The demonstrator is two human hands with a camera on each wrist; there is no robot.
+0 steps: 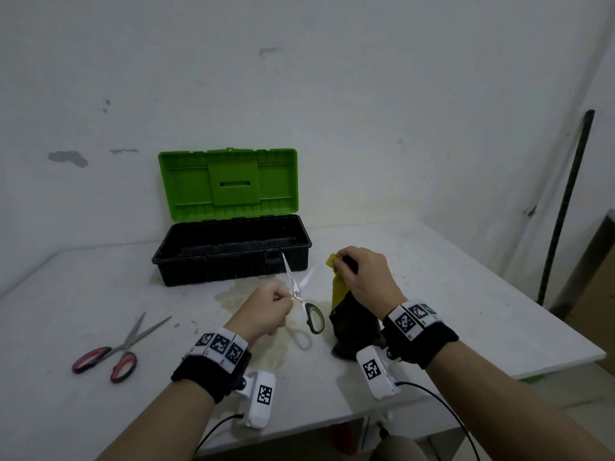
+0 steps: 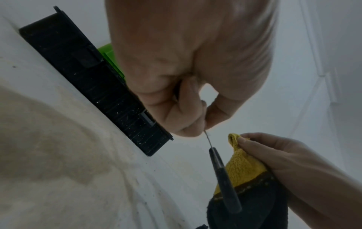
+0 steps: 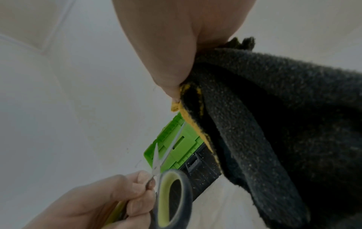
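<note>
My left hand [image 1: 264, 309], a little below the centre of the head view, is clenched around a pair of steel scissors with black and yellow-green plastic handles [image 1: 301, 299]. The fingers are curled, and thumb and forefinger pinch the metal close to the pivot. One handle loop is inside my fist, and the other loop hangs free toward the lower right. The two blades are spread apart and point up in the frame, and the longer tip stands in front of the front wall of the box. The scissors are in the air, above a brownish stain on the white table top [image 1: 466, 311].

My right hand [image 1: 362, 274], just right of centre, grasps the upper end of a thick terry cloth, yellow on one part and black on the other [image 1: 352, 327]. The fingers are closed around its yellow corner. The cloth hangs down from the hand and its black lower end seems to rest on the table. Cloth and scissors are near each other but they do not touch.

Behind both hands, in the middle of the frame, a black plastic toolbox [image 1: 233, 261] stands with its bright green lid [image 1: 229, 184] raised against the wall. At the lower left a second pair of scissors, with red handles [image 1: 123, 344], lies flat on the table, its blades open.
</note>
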